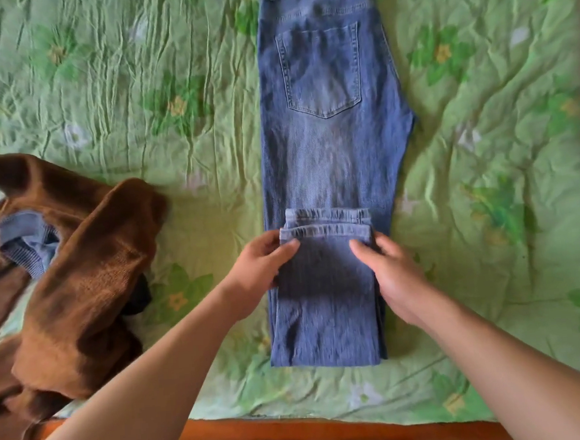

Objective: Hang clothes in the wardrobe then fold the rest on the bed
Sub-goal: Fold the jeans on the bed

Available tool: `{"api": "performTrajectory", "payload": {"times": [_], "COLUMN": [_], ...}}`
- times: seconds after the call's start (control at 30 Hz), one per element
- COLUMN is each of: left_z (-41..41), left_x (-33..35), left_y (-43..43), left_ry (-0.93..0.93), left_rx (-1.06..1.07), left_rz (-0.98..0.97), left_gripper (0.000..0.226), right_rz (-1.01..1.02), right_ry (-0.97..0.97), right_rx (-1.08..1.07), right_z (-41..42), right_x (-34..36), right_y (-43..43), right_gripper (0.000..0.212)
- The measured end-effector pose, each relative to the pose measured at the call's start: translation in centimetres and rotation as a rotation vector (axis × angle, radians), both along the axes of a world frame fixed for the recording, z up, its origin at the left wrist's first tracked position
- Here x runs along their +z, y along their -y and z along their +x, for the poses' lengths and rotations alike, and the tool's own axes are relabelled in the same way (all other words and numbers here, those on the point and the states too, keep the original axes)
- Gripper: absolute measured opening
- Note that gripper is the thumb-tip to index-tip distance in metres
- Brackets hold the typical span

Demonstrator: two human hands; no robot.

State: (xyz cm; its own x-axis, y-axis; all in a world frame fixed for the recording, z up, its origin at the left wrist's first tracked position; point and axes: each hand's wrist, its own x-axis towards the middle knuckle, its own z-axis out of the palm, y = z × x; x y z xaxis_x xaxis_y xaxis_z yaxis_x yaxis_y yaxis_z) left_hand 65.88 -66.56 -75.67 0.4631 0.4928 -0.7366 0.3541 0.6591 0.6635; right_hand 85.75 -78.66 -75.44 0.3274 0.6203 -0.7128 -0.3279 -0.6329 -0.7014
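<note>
— Lying on the bed [168,73], what is showing?
— Jeans [328,148] are lying flat mid-bed, pocket up, legs folded back over themselves. A sweater [79,269] is lying crumpled at the left.
— And the hands?
— Both arms are reaching forward. The left hand [262,264] and right hand [393,276] are pinching the hem's two ends, thumbs on top.

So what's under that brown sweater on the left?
A blue-grey ribbed garment shows through a gap in the brown sweater, and something dark pokes out at its right edge. The green bedspread lies beneath. How far either reaches underneath is covered.
</note>
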Motion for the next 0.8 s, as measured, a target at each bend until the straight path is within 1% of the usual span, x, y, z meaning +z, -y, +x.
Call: {"api": "performTrajectory", "payload": {"times": [0.03,0.1,0.13,0.17,0.23,0.27,0.3,0.33,0.4,0.43,0.47,0.5,0.53,0.57,0.6,0.67,0.73,0.8], "left_z": [-0.2,-0.3,-0.2,0.1,1.4,2.3,3.5,5.0,8.5,10.0,11.2,11.9,12.1,11.8,11.1,9.5,7.4,5.3], "left_x": [-0.3,-0.7,-0.7,-0.4,1.1,2.0,3.0,3.9,5.3,5.8,5.9,5.6,4.9,3.8,2.6,0.6,-0.6,-0.9], "left_y": [0.4,1.1,1.1,0.7,-1.5,-3.0,-5.0,-7.5,-13.6,-16.7,-19.4,-21.3,-22.3,-22.4,-21.8,-19.6,-17.0,-14.9], "left_ry": [-0.033,-0.134,-0.155,-0.152,-0.095,-0.05,-0.01,0.021,0.046,0.063,0.088,0.089,0.055,-0.003,-0.052,-0.064,-0.033,-0.022], "left_rx": [-0.038,-0.079,-0.071,-0.047,-0.003,0.013,0.024,0.045,0.114,0.137,0.148,0.134,0.093,0.03,-0.012,0.02,0.057,0.062], "left_rz": [-0.061,-0.031,0.004,0.037,0.087,0.123,0.167,0.222,0.308,0.298,0.236,0.143,0.05,-0.025,-0.074,-0.148,-0.213,-0.261], "left_gripper": [0.016,0.014,0.019,0.021,0.021,0.021,0.021,0.02,0.019,0.018,0.018,0.019,0.021,0.024,0.026,0.029,0.03,0.027], "right_rz": [-0.058,-0.146,-0.15,-0.134,-0.093,-0.061,-0.019,0.034,0.147,0.191,0.211,0.183,0.104,0.0,-0.091,-0.199,-0.231,-0.228], "right_ry": [-0.054,-0.006,0.037,0.063,0.093,0.117,0.132,0.14,0.138,0.089,0.021,-0.045,-0.079,-0.101,-0.122,-0.219,-0.321,-0.393], "right_rx": [0.043,0.155,0.184,0.196,0.177,0.155,0.135,0.119,0.051,0.023,0.01,0.027,0.063,0.116,0.152,0.132,0.097,0.107], "right_z": [0.0,0.2,0.5,0.7,1.7,2.6,3.7,5.0,8.1,9.8,11.4,12.5,13.0,13.2,13.1,12.5,11.9,11.2], "right_x": [-0.4,-1.4,-1.5,-1.1,0.6,1.7,2.8,4.1,5.6,5.7,5.7,5.2,4.3,3.1,1.8,-0.5,-1.8,-2.1], "right_y": [0.3,1.0,0.9,0.3,-2.4,-4.2,-6.5,-9.3,-15.5,-18.6,-21.4,-23.3,-24.2,-24.1,-23.1,-19.9,-16.3,-13.3], "right_gripper": [0.013,0.011,0.017,0.029,0.054,0.063,0.064,0.056,0.021,0.009,0.011,0.02,0.029,0.032,0.031,0.03,0.039,0.047]}}
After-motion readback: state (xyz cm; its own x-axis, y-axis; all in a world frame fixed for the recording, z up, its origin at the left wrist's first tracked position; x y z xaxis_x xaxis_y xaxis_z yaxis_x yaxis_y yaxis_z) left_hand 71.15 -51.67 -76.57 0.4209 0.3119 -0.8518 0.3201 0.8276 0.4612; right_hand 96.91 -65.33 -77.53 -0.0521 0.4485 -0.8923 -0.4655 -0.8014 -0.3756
